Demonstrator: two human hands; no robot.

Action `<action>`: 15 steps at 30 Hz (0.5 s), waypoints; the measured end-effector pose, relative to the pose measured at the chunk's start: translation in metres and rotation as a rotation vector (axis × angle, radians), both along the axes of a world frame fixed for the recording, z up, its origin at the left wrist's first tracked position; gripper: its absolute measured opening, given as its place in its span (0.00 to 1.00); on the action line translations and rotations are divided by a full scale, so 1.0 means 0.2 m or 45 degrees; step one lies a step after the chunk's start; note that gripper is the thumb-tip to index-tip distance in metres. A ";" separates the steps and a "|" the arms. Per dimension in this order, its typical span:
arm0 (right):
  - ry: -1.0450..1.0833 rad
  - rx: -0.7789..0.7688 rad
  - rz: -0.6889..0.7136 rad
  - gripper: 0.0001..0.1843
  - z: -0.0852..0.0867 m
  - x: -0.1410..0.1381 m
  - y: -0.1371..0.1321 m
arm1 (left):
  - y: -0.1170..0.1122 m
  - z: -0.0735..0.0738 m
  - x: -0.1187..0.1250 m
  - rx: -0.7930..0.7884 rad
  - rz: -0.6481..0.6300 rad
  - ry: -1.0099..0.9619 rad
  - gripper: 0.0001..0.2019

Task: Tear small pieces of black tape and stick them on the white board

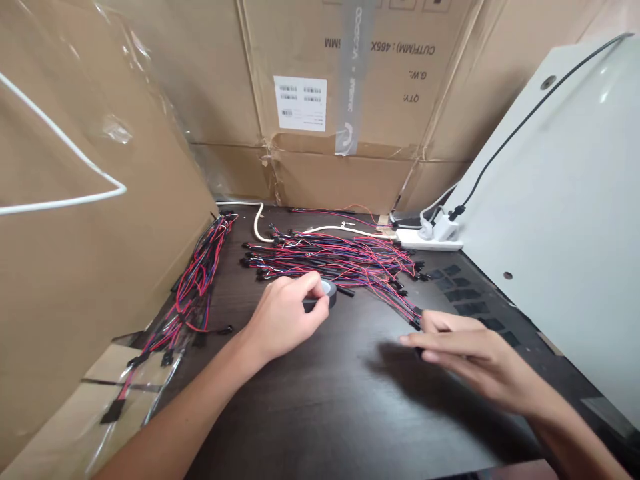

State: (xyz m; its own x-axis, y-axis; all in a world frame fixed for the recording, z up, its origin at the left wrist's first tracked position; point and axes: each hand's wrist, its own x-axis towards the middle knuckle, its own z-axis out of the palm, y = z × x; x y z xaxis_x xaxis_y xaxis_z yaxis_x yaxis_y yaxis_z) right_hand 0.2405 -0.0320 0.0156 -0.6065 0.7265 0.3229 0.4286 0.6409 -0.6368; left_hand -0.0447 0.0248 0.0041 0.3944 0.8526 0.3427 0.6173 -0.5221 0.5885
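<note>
My left hand (283,317) is closed on a roll of black tape (331,293), thumb and fingers pinching its near side. To the right, my right hand (470,350) has its fingers closed round the connector end of a red and blue wire harness (395,305). The fingers partly hide that end. The wires run back from it into a wide pile of wire harnesses (330,253) with black connectors, which lies just beyond both hands. A short black tube-like piece (346,291) lies beside the roll.
Another wire bundle (200,267) lies along the left cardboard wall (75,267). Short strips of black tape (463,295) are stuck on the table (320,407) at right. Behind stand a white power strip (435,243) with plugs, a large carton (345,180) and a white panel (560,173).
</note>
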 end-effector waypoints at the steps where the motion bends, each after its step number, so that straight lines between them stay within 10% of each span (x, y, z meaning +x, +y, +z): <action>1: -0.070 -0.030 -0.043 0.20 0.00 0.06 -0.02 | 0.00 0.00 0.00 -0.004 0.005 0.018 0.06; 8: -0.384 -0.660 -0.626 0.36 0.02 0.45 -0.05 | -0.01 0.01 0.01 -0.039 -0.008 0.097 0.06; 15: -0.655 -0.820 -0.573 0.39 -0.06 0.59 -0.04 | -0.01 0.01 0.01 -0.047 -0.019 0.128 0.04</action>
